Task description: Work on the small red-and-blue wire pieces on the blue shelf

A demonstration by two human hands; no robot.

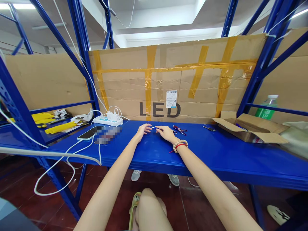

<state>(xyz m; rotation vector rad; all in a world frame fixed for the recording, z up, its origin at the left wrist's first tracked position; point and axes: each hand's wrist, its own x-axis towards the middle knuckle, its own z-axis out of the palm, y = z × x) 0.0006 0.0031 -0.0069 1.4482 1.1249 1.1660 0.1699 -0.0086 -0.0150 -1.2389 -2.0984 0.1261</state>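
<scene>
Both my hands rest close together over the blue shelf (134, 154). My right hand (166, 133), with a beaded bracelet (180, 145) at its wrist, has its fingers closed on a slim blue-and-white pen-like piece (153, 127). The piece points left, toward my left hand (143, 131). That hand lies with its fingers bent and held together, its fingertips by the piece's left end; whether they grip anything is too small to make out. Just right of my right hand are red-and-dark pliers (180, 130). A second small tool (209, 128) lies farther right.
A taped cardboard sheet (120, 89) marked LED stands behind. On the left are a phone (88, 133), a white power strip (108, 120) and loose white cables (69, 160). An open cardboard box (250, 128) sits right, near a green-labelled bottle (266, 107). Blue posts (84, 57) flank the shelf.
</scene>
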